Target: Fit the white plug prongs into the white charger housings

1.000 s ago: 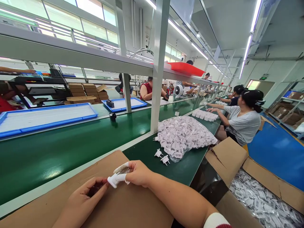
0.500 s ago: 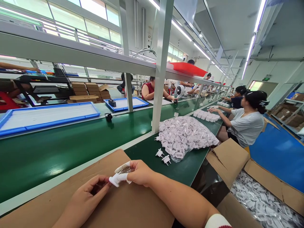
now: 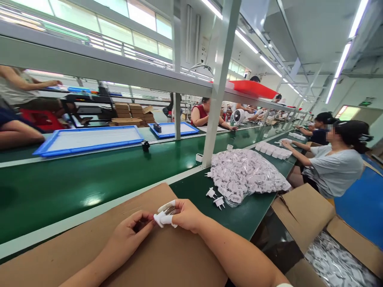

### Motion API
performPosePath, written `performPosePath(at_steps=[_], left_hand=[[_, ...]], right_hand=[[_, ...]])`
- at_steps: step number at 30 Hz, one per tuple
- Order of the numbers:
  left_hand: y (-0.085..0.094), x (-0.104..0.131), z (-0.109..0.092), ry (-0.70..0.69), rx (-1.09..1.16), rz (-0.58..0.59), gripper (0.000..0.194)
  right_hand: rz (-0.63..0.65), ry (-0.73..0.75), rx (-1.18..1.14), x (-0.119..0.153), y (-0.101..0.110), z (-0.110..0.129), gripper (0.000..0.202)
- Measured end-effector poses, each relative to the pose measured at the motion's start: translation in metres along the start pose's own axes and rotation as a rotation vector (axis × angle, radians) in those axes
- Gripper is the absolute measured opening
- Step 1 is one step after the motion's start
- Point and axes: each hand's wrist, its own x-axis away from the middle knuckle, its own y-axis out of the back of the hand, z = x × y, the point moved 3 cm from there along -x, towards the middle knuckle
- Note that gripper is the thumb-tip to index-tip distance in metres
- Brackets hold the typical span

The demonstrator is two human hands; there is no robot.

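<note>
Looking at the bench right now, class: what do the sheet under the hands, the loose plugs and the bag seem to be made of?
The sheet looks like brown cardboard: matt, flat, same tone as the box flaps. The loose plugs appear to be white moulded plastic, smooth, with thin prongs. The bag seems thin clear plastic film: glossy, wrinkled, plugs visible through it.

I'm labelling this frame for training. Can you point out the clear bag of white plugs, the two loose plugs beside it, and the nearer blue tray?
bag of white plugs (image 3: 248, 175), head view, middle of the heap
loose plugs (image 3: 211, 193), head view, body of the left one
blue tray (image 3: 89, 139), head view, its white inner surface
</note>
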Motion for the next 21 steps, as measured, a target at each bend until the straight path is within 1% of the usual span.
performPosePath(at_steps=[2, 4, 7, 13, 21], left_hand=[[0.0002, 0.0010, -0.0013, -0.055, 0.012, -0.016, 0.042], [0.0007, 0.0021, -0.0021, -0.074, 0.026, -0.027, 0.039], [0.0005, 0.0032, -0.0018, -0.069, 0.041, -0.022, 0.037], [-0.0005, 0.0030, 0.0023, -0.068, 0.041, 0.010, 0.040], [0.0006, 0.0029, 0.0002, -0.082, 0.051, 0.008, 0.032]], right_hand=[[-0.013, 0.009, -0.002, -0.0002, -0.0002, -0.0006, 0.053], [-0.007, 0.016, -0.002, -0.0008, -0.0007, -0.0016, 0.053], [-0.002, 0.017, 0.001, -0.0011, -0.0016, -0.0028, 0.054], [-0.003, 0.020, 0.007, 0.0004, -0.0030, -0.0023, 0.052], [-0.002, 0.011, 0.015, 0.0026, -0.0030, -0.0002, 0.050]])
